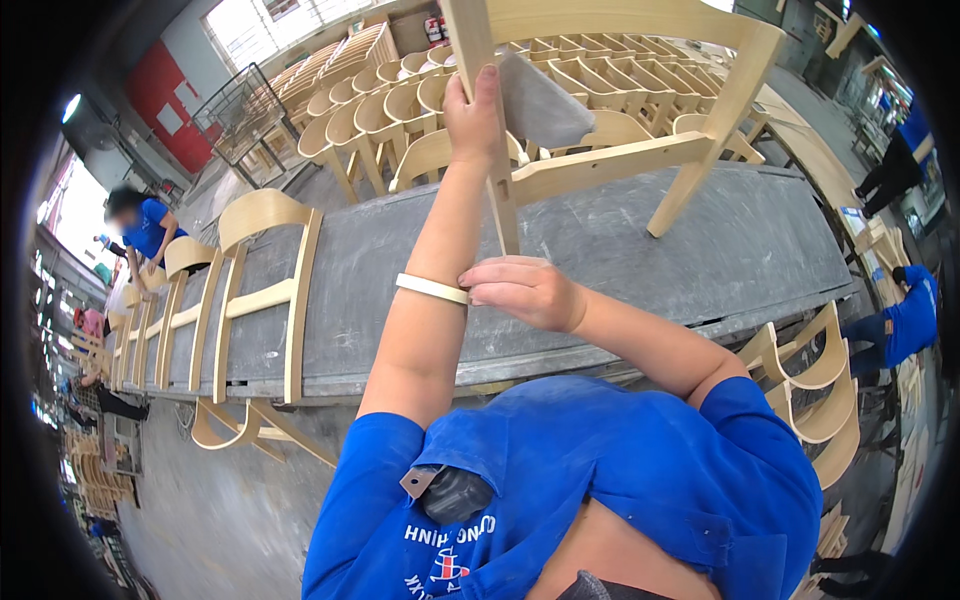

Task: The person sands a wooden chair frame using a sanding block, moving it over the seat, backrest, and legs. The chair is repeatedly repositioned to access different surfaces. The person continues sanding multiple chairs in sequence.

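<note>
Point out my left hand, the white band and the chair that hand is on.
Left hand (472, 122): head view, middle of the hand.
White band (428, 288): head view, middle of its visible strip.
Chair (610, 168): head view, its lower rail.

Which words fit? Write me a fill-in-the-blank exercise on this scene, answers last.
The narrow white band encircles the ____ forearm.
The left hand grips a pale, angular chair frame made of ____.
In the picture, the right hand appears ____ (higher/lower) than the left.

Missing words: left; wood; lower.
</note>
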A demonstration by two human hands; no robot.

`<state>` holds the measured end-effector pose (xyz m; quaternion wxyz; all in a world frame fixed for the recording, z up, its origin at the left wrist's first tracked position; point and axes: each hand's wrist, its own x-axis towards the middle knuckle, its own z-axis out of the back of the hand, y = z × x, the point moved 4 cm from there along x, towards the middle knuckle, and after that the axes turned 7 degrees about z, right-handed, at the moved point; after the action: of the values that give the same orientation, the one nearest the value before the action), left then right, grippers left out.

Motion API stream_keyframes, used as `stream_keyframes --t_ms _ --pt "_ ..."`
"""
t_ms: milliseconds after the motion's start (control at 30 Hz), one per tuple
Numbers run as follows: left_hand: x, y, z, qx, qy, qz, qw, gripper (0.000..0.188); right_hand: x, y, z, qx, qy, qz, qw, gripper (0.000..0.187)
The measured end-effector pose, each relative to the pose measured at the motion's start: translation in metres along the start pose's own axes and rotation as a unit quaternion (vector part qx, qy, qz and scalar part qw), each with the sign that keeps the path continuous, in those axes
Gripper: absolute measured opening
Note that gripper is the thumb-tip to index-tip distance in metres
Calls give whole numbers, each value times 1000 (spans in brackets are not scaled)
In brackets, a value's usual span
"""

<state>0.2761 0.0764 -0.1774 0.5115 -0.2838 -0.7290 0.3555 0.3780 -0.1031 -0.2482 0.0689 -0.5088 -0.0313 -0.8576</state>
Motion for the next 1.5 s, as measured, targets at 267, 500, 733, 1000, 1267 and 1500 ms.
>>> stream_keyframes --t_ms 267,500,733,1000,1267,1500 --pt "3 -1 -1 -7 25 1 1000 52 17 -2 -1 -57 93 44 993 13" --pt "9 0 -1 10 12 14 1000 53 17 -2 3 -68 112 30 991 12" --pt "21 17 -1 7 0 15 1000 56 5 -12 9 -56 67 28 996 22" --pt "37 38 7 52 6 46 998 53 4 -15 3 -128 1 113 985 18" --pt "31 25 -1 -12 47 56 997 51 4 -19 5 -100 73 80 989 17" --pt "41 44 4 -3 36 34 999 49 4 -24 10 -23 87 49 995 18"
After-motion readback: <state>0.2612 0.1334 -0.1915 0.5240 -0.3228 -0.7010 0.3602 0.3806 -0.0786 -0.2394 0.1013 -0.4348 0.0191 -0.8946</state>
